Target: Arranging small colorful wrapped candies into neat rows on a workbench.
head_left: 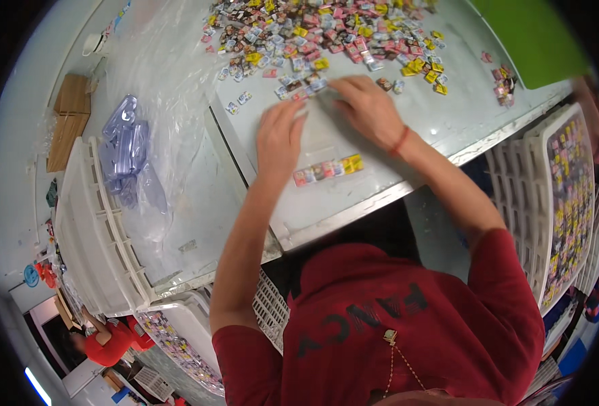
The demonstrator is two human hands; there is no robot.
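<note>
Packets (301, 88), small, multicoloured, wrapped: one short row lies between left hand (281, 132) and right hand (368, 108), both half-curled, cannot tell if gripping; one separate row (328, 170) nearer the body; one loose heap (313, 37) beyond, uncountable. Pale, smooth surface (387, 186). Packet-filled white plastic crate (547, 216) right; one red-shirted person (108, 344) far left.

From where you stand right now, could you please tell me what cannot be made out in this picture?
All in the head view:
- Palms of the left hand and right hand: hidden by the backs of the hands.
- Heap of small wrapped pieces: far side cut off by the top edge.
- Print on the short row of pieces: too small and blurred.
</note>
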